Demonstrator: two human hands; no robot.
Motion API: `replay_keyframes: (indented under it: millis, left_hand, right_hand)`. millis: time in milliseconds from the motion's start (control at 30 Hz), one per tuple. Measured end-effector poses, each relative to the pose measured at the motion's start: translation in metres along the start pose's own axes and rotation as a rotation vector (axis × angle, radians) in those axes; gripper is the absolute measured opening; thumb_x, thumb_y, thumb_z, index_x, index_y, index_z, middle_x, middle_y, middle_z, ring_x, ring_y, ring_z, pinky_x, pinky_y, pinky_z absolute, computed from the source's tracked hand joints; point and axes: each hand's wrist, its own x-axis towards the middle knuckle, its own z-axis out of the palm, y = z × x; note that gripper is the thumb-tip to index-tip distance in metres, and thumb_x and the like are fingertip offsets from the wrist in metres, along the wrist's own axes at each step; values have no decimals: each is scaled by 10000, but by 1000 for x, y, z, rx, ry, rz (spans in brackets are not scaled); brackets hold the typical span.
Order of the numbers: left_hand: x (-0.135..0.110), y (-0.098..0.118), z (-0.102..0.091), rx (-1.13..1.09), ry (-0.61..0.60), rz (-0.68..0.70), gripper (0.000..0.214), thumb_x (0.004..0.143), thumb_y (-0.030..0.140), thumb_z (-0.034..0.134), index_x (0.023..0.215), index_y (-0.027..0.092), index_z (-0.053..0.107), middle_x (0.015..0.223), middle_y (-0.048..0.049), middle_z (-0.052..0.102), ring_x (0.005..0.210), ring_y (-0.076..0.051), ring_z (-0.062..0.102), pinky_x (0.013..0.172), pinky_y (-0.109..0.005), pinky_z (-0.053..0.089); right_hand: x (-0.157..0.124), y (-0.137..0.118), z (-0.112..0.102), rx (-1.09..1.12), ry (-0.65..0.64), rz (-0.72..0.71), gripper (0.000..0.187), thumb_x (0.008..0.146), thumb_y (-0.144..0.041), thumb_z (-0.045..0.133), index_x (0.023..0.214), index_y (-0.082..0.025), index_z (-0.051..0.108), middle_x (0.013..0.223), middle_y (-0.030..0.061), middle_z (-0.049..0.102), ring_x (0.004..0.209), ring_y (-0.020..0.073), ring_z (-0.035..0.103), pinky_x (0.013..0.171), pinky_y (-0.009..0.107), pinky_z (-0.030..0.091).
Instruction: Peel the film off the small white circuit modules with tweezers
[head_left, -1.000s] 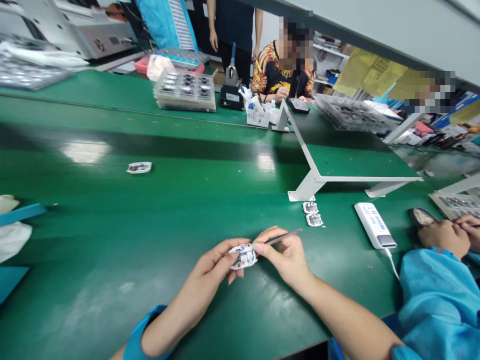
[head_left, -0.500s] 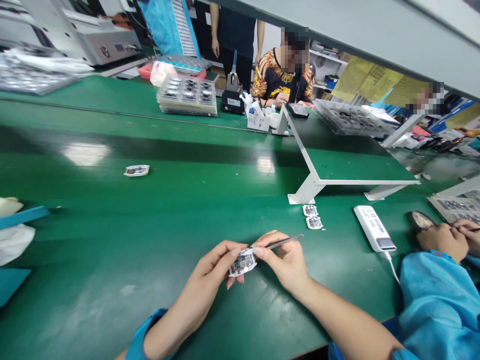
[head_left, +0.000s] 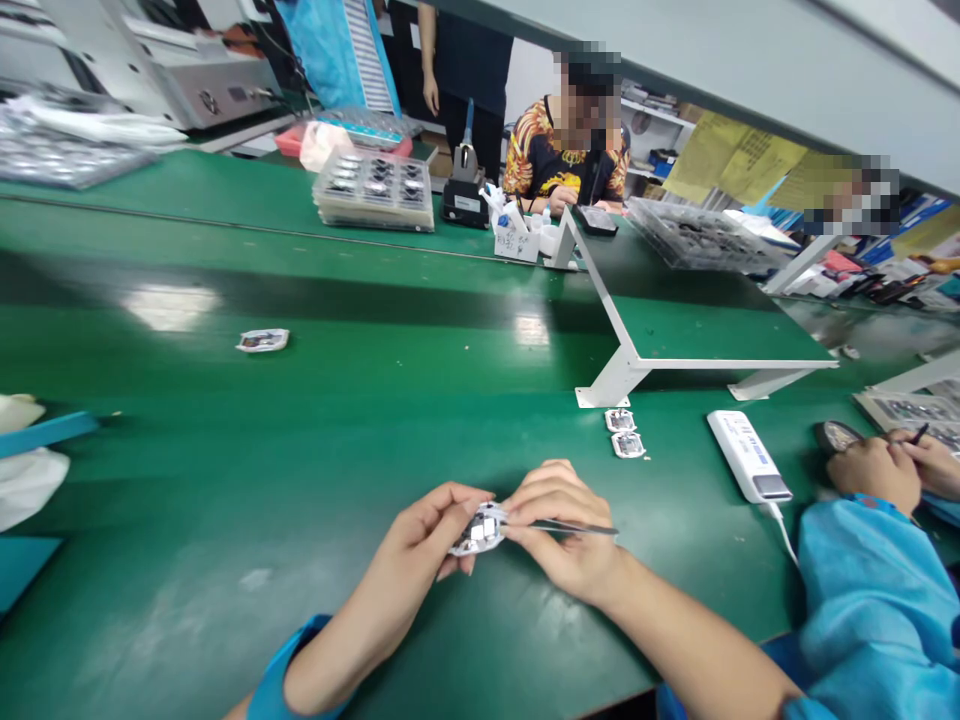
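My left hand (head_left: 429, 535) pinches a small white part with a circuit board (head_left: 478, 531) just above the green table (head_left: 300, 480). My right hand (head_left: 559, 525) grips metal tweezers (head_left: 577, 526), which lie nearly level with their tips at the part's right edge. Both hands meet low in the middle of the view. Two more small white parts (head_left: 624, 432) lie on the table behind my right hand. Another single part (head_left: 262, 341) lies farther off to the left.
A white device with a cable (head_left: 748, 457) lies to the right, near a co-worker's blue sleeve (head_left: 870, 600) and hands (head_left: 892, 468). A white metal stand (head_left: 637, 340) rises behind. Trays of parts (head_left: 375, 188) and a seated person (head_left: 566, 140) are across the table.
The tweezers have tipped from pointing up-right to nearly level, and my right hand has curled over them. The part on the far left has drifted further left.
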Motion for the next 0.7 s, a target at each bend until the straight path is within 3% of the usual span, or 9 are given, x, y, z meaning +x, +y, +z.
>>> replay_keyframes:
  millis: [200,533,700]
  left_hand:
    - [-1,3,2,-13,-12,-8,466,730,533,532,958,126,534,620,35,497,531,-23,437,492,-117,318]
    - [0,0,2,36,-30,-7,489,722,558,535,955,128,532,654,37,512,527,-11,438,477,-102,289]
    - [1,0,3,35,-21,-26,518,694,573,555,949,124,532,636,47,489,515,-8,431,487,-103,300]
  right_hand:
    - [-1,2,-1,30,12,63,88,790,-106,680,826,-181,650,798,45,722,754,169,653,759,351,478]
    - [-7,5,-1,183,-7,424,13,823,-178,658,826,-170,647,837,57,702,793,168,668,746,318,529]
    - [-5,3,-2,187,-51,436,26,805,-163,676,820,-154,657,854,65,702,799,163,674,743,296,544]
